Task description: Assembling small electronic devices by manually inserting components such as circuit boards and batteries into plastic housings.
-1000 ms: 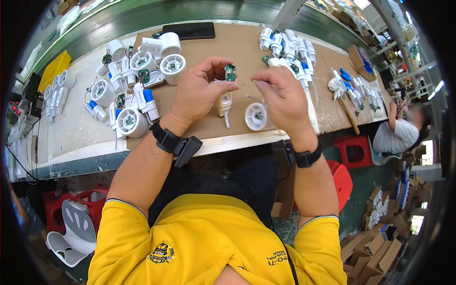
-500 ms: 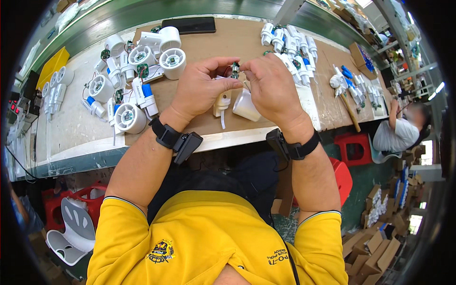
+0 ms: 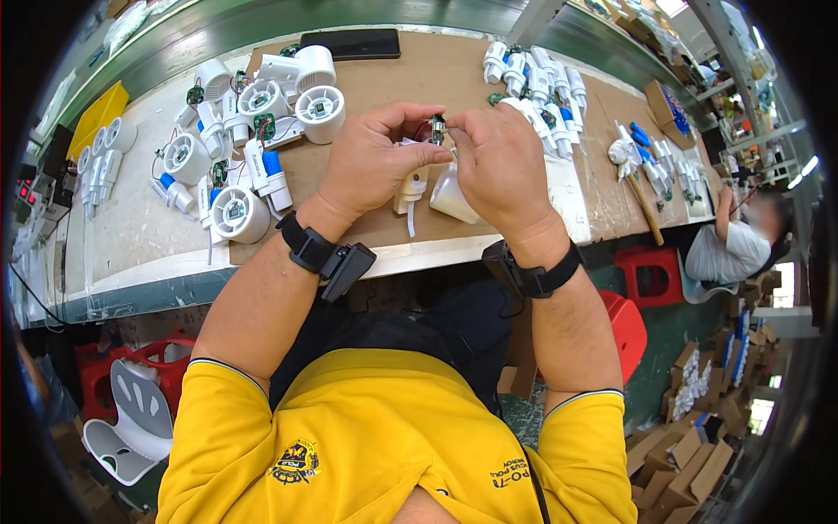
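Observation:
Between my hands, above the bench, is a small green circuit board (image 3: 437,129) with wires by it. My left hand (image 3: 371,166) pinches the board between thumb and forefinger. The fingers of my right hand (image 3: 502,166) are closed at the board's right edge; whatever sits between those fingertips is too small to make out. Below my hands, a cream-white handle piece (image 3: 408,190) with a pale strip hanging from it rests at the bench's front. Beside it a white round housing (image 3: 449,199) lies tilted, partly covered by my right hand.
White fan housings (image 3: 239,215) and handles with boards crowd the left of the bench (image 3: 375,92). More white handle units (image 3: 537,83) lie at the back right. A dark flat case (image 3: 349,44) sits behind; a wooden-handled hammer (image 3: 644,210) lies right. A seated person (image 3: 733,244) is farther right.
Both hands stay at the circuit board, with only a slight shift of the fingers. The whole view has moved a few pixels; nothing has been put down or picked up.

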`<state>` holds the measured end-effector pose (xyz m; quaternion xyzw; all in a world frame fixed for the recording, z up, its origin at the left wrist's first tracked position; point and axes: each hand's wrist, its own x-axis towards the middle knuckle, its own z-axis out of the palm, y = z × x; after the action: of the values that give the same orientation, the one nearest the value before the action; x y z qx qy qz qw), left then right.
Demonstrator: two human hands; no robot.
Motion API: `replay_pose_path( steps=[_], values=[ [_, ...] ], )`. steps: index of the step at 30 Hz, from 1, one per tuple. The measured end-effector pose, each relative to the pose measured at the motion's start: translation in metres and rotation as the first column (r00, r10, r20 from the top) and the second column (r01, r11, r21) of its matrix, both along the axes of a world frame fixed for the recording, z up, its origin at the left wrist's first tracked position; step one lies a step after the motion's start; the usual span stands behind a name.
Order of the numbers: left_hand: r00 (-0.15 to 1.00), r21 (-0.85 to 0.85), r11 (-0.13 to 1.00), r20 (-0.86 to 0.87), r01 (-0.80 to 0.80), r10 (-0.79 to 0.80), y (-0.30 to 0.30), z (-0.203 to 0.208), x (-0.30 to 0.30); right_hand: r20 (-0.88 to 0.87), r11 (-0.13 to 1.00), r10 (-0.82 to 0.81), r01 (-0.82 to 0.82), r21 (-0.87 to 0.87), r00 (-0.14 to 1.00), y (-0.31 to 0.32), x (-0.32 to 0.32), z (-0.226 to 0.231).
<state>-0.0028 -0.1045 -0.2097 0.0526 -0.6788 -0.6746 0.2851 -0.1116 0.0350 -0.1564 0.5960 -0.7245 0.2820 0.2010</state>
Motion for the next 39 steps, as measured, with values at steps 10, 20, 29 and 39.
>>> replay_pose_path(
  steps=[10, 20, 29, 39],
  values=[
    [0.999, 0.062, 0.998, -0.029, -0.023, 0.024, 0.004, 0.0, 0.0, 0.01, 0.997, -0.031, 0.031, -0.07, 0.999, -0.001, 0.014, -0.001],
    [0.999, 0.013, 1.0, -0.049, -0.022, 0.023, 0.003, -0.001, 0.003, 0.064, 0.998, 0.005, -0.002, -0.056, 0.998, 0.003, 0.015, -0.002],
    [0.998, 0.104, 0.994, -0.055, 0.017, -0.012, 0.0, -0.007, -0.002, 0.179, 0.996, 0.023, -0.006, -0.094, 0.984, 0.011, 0.01, -0.001],
    [0.991, 0.236, 0.962, -0.046, 0.134, -0.127, -0.008, 0.003, 0.001, 0.513, 1.0, 0.0, -0.014, 0.023, 0.858, 0.03, -0.013, -0.002]
  ],
)
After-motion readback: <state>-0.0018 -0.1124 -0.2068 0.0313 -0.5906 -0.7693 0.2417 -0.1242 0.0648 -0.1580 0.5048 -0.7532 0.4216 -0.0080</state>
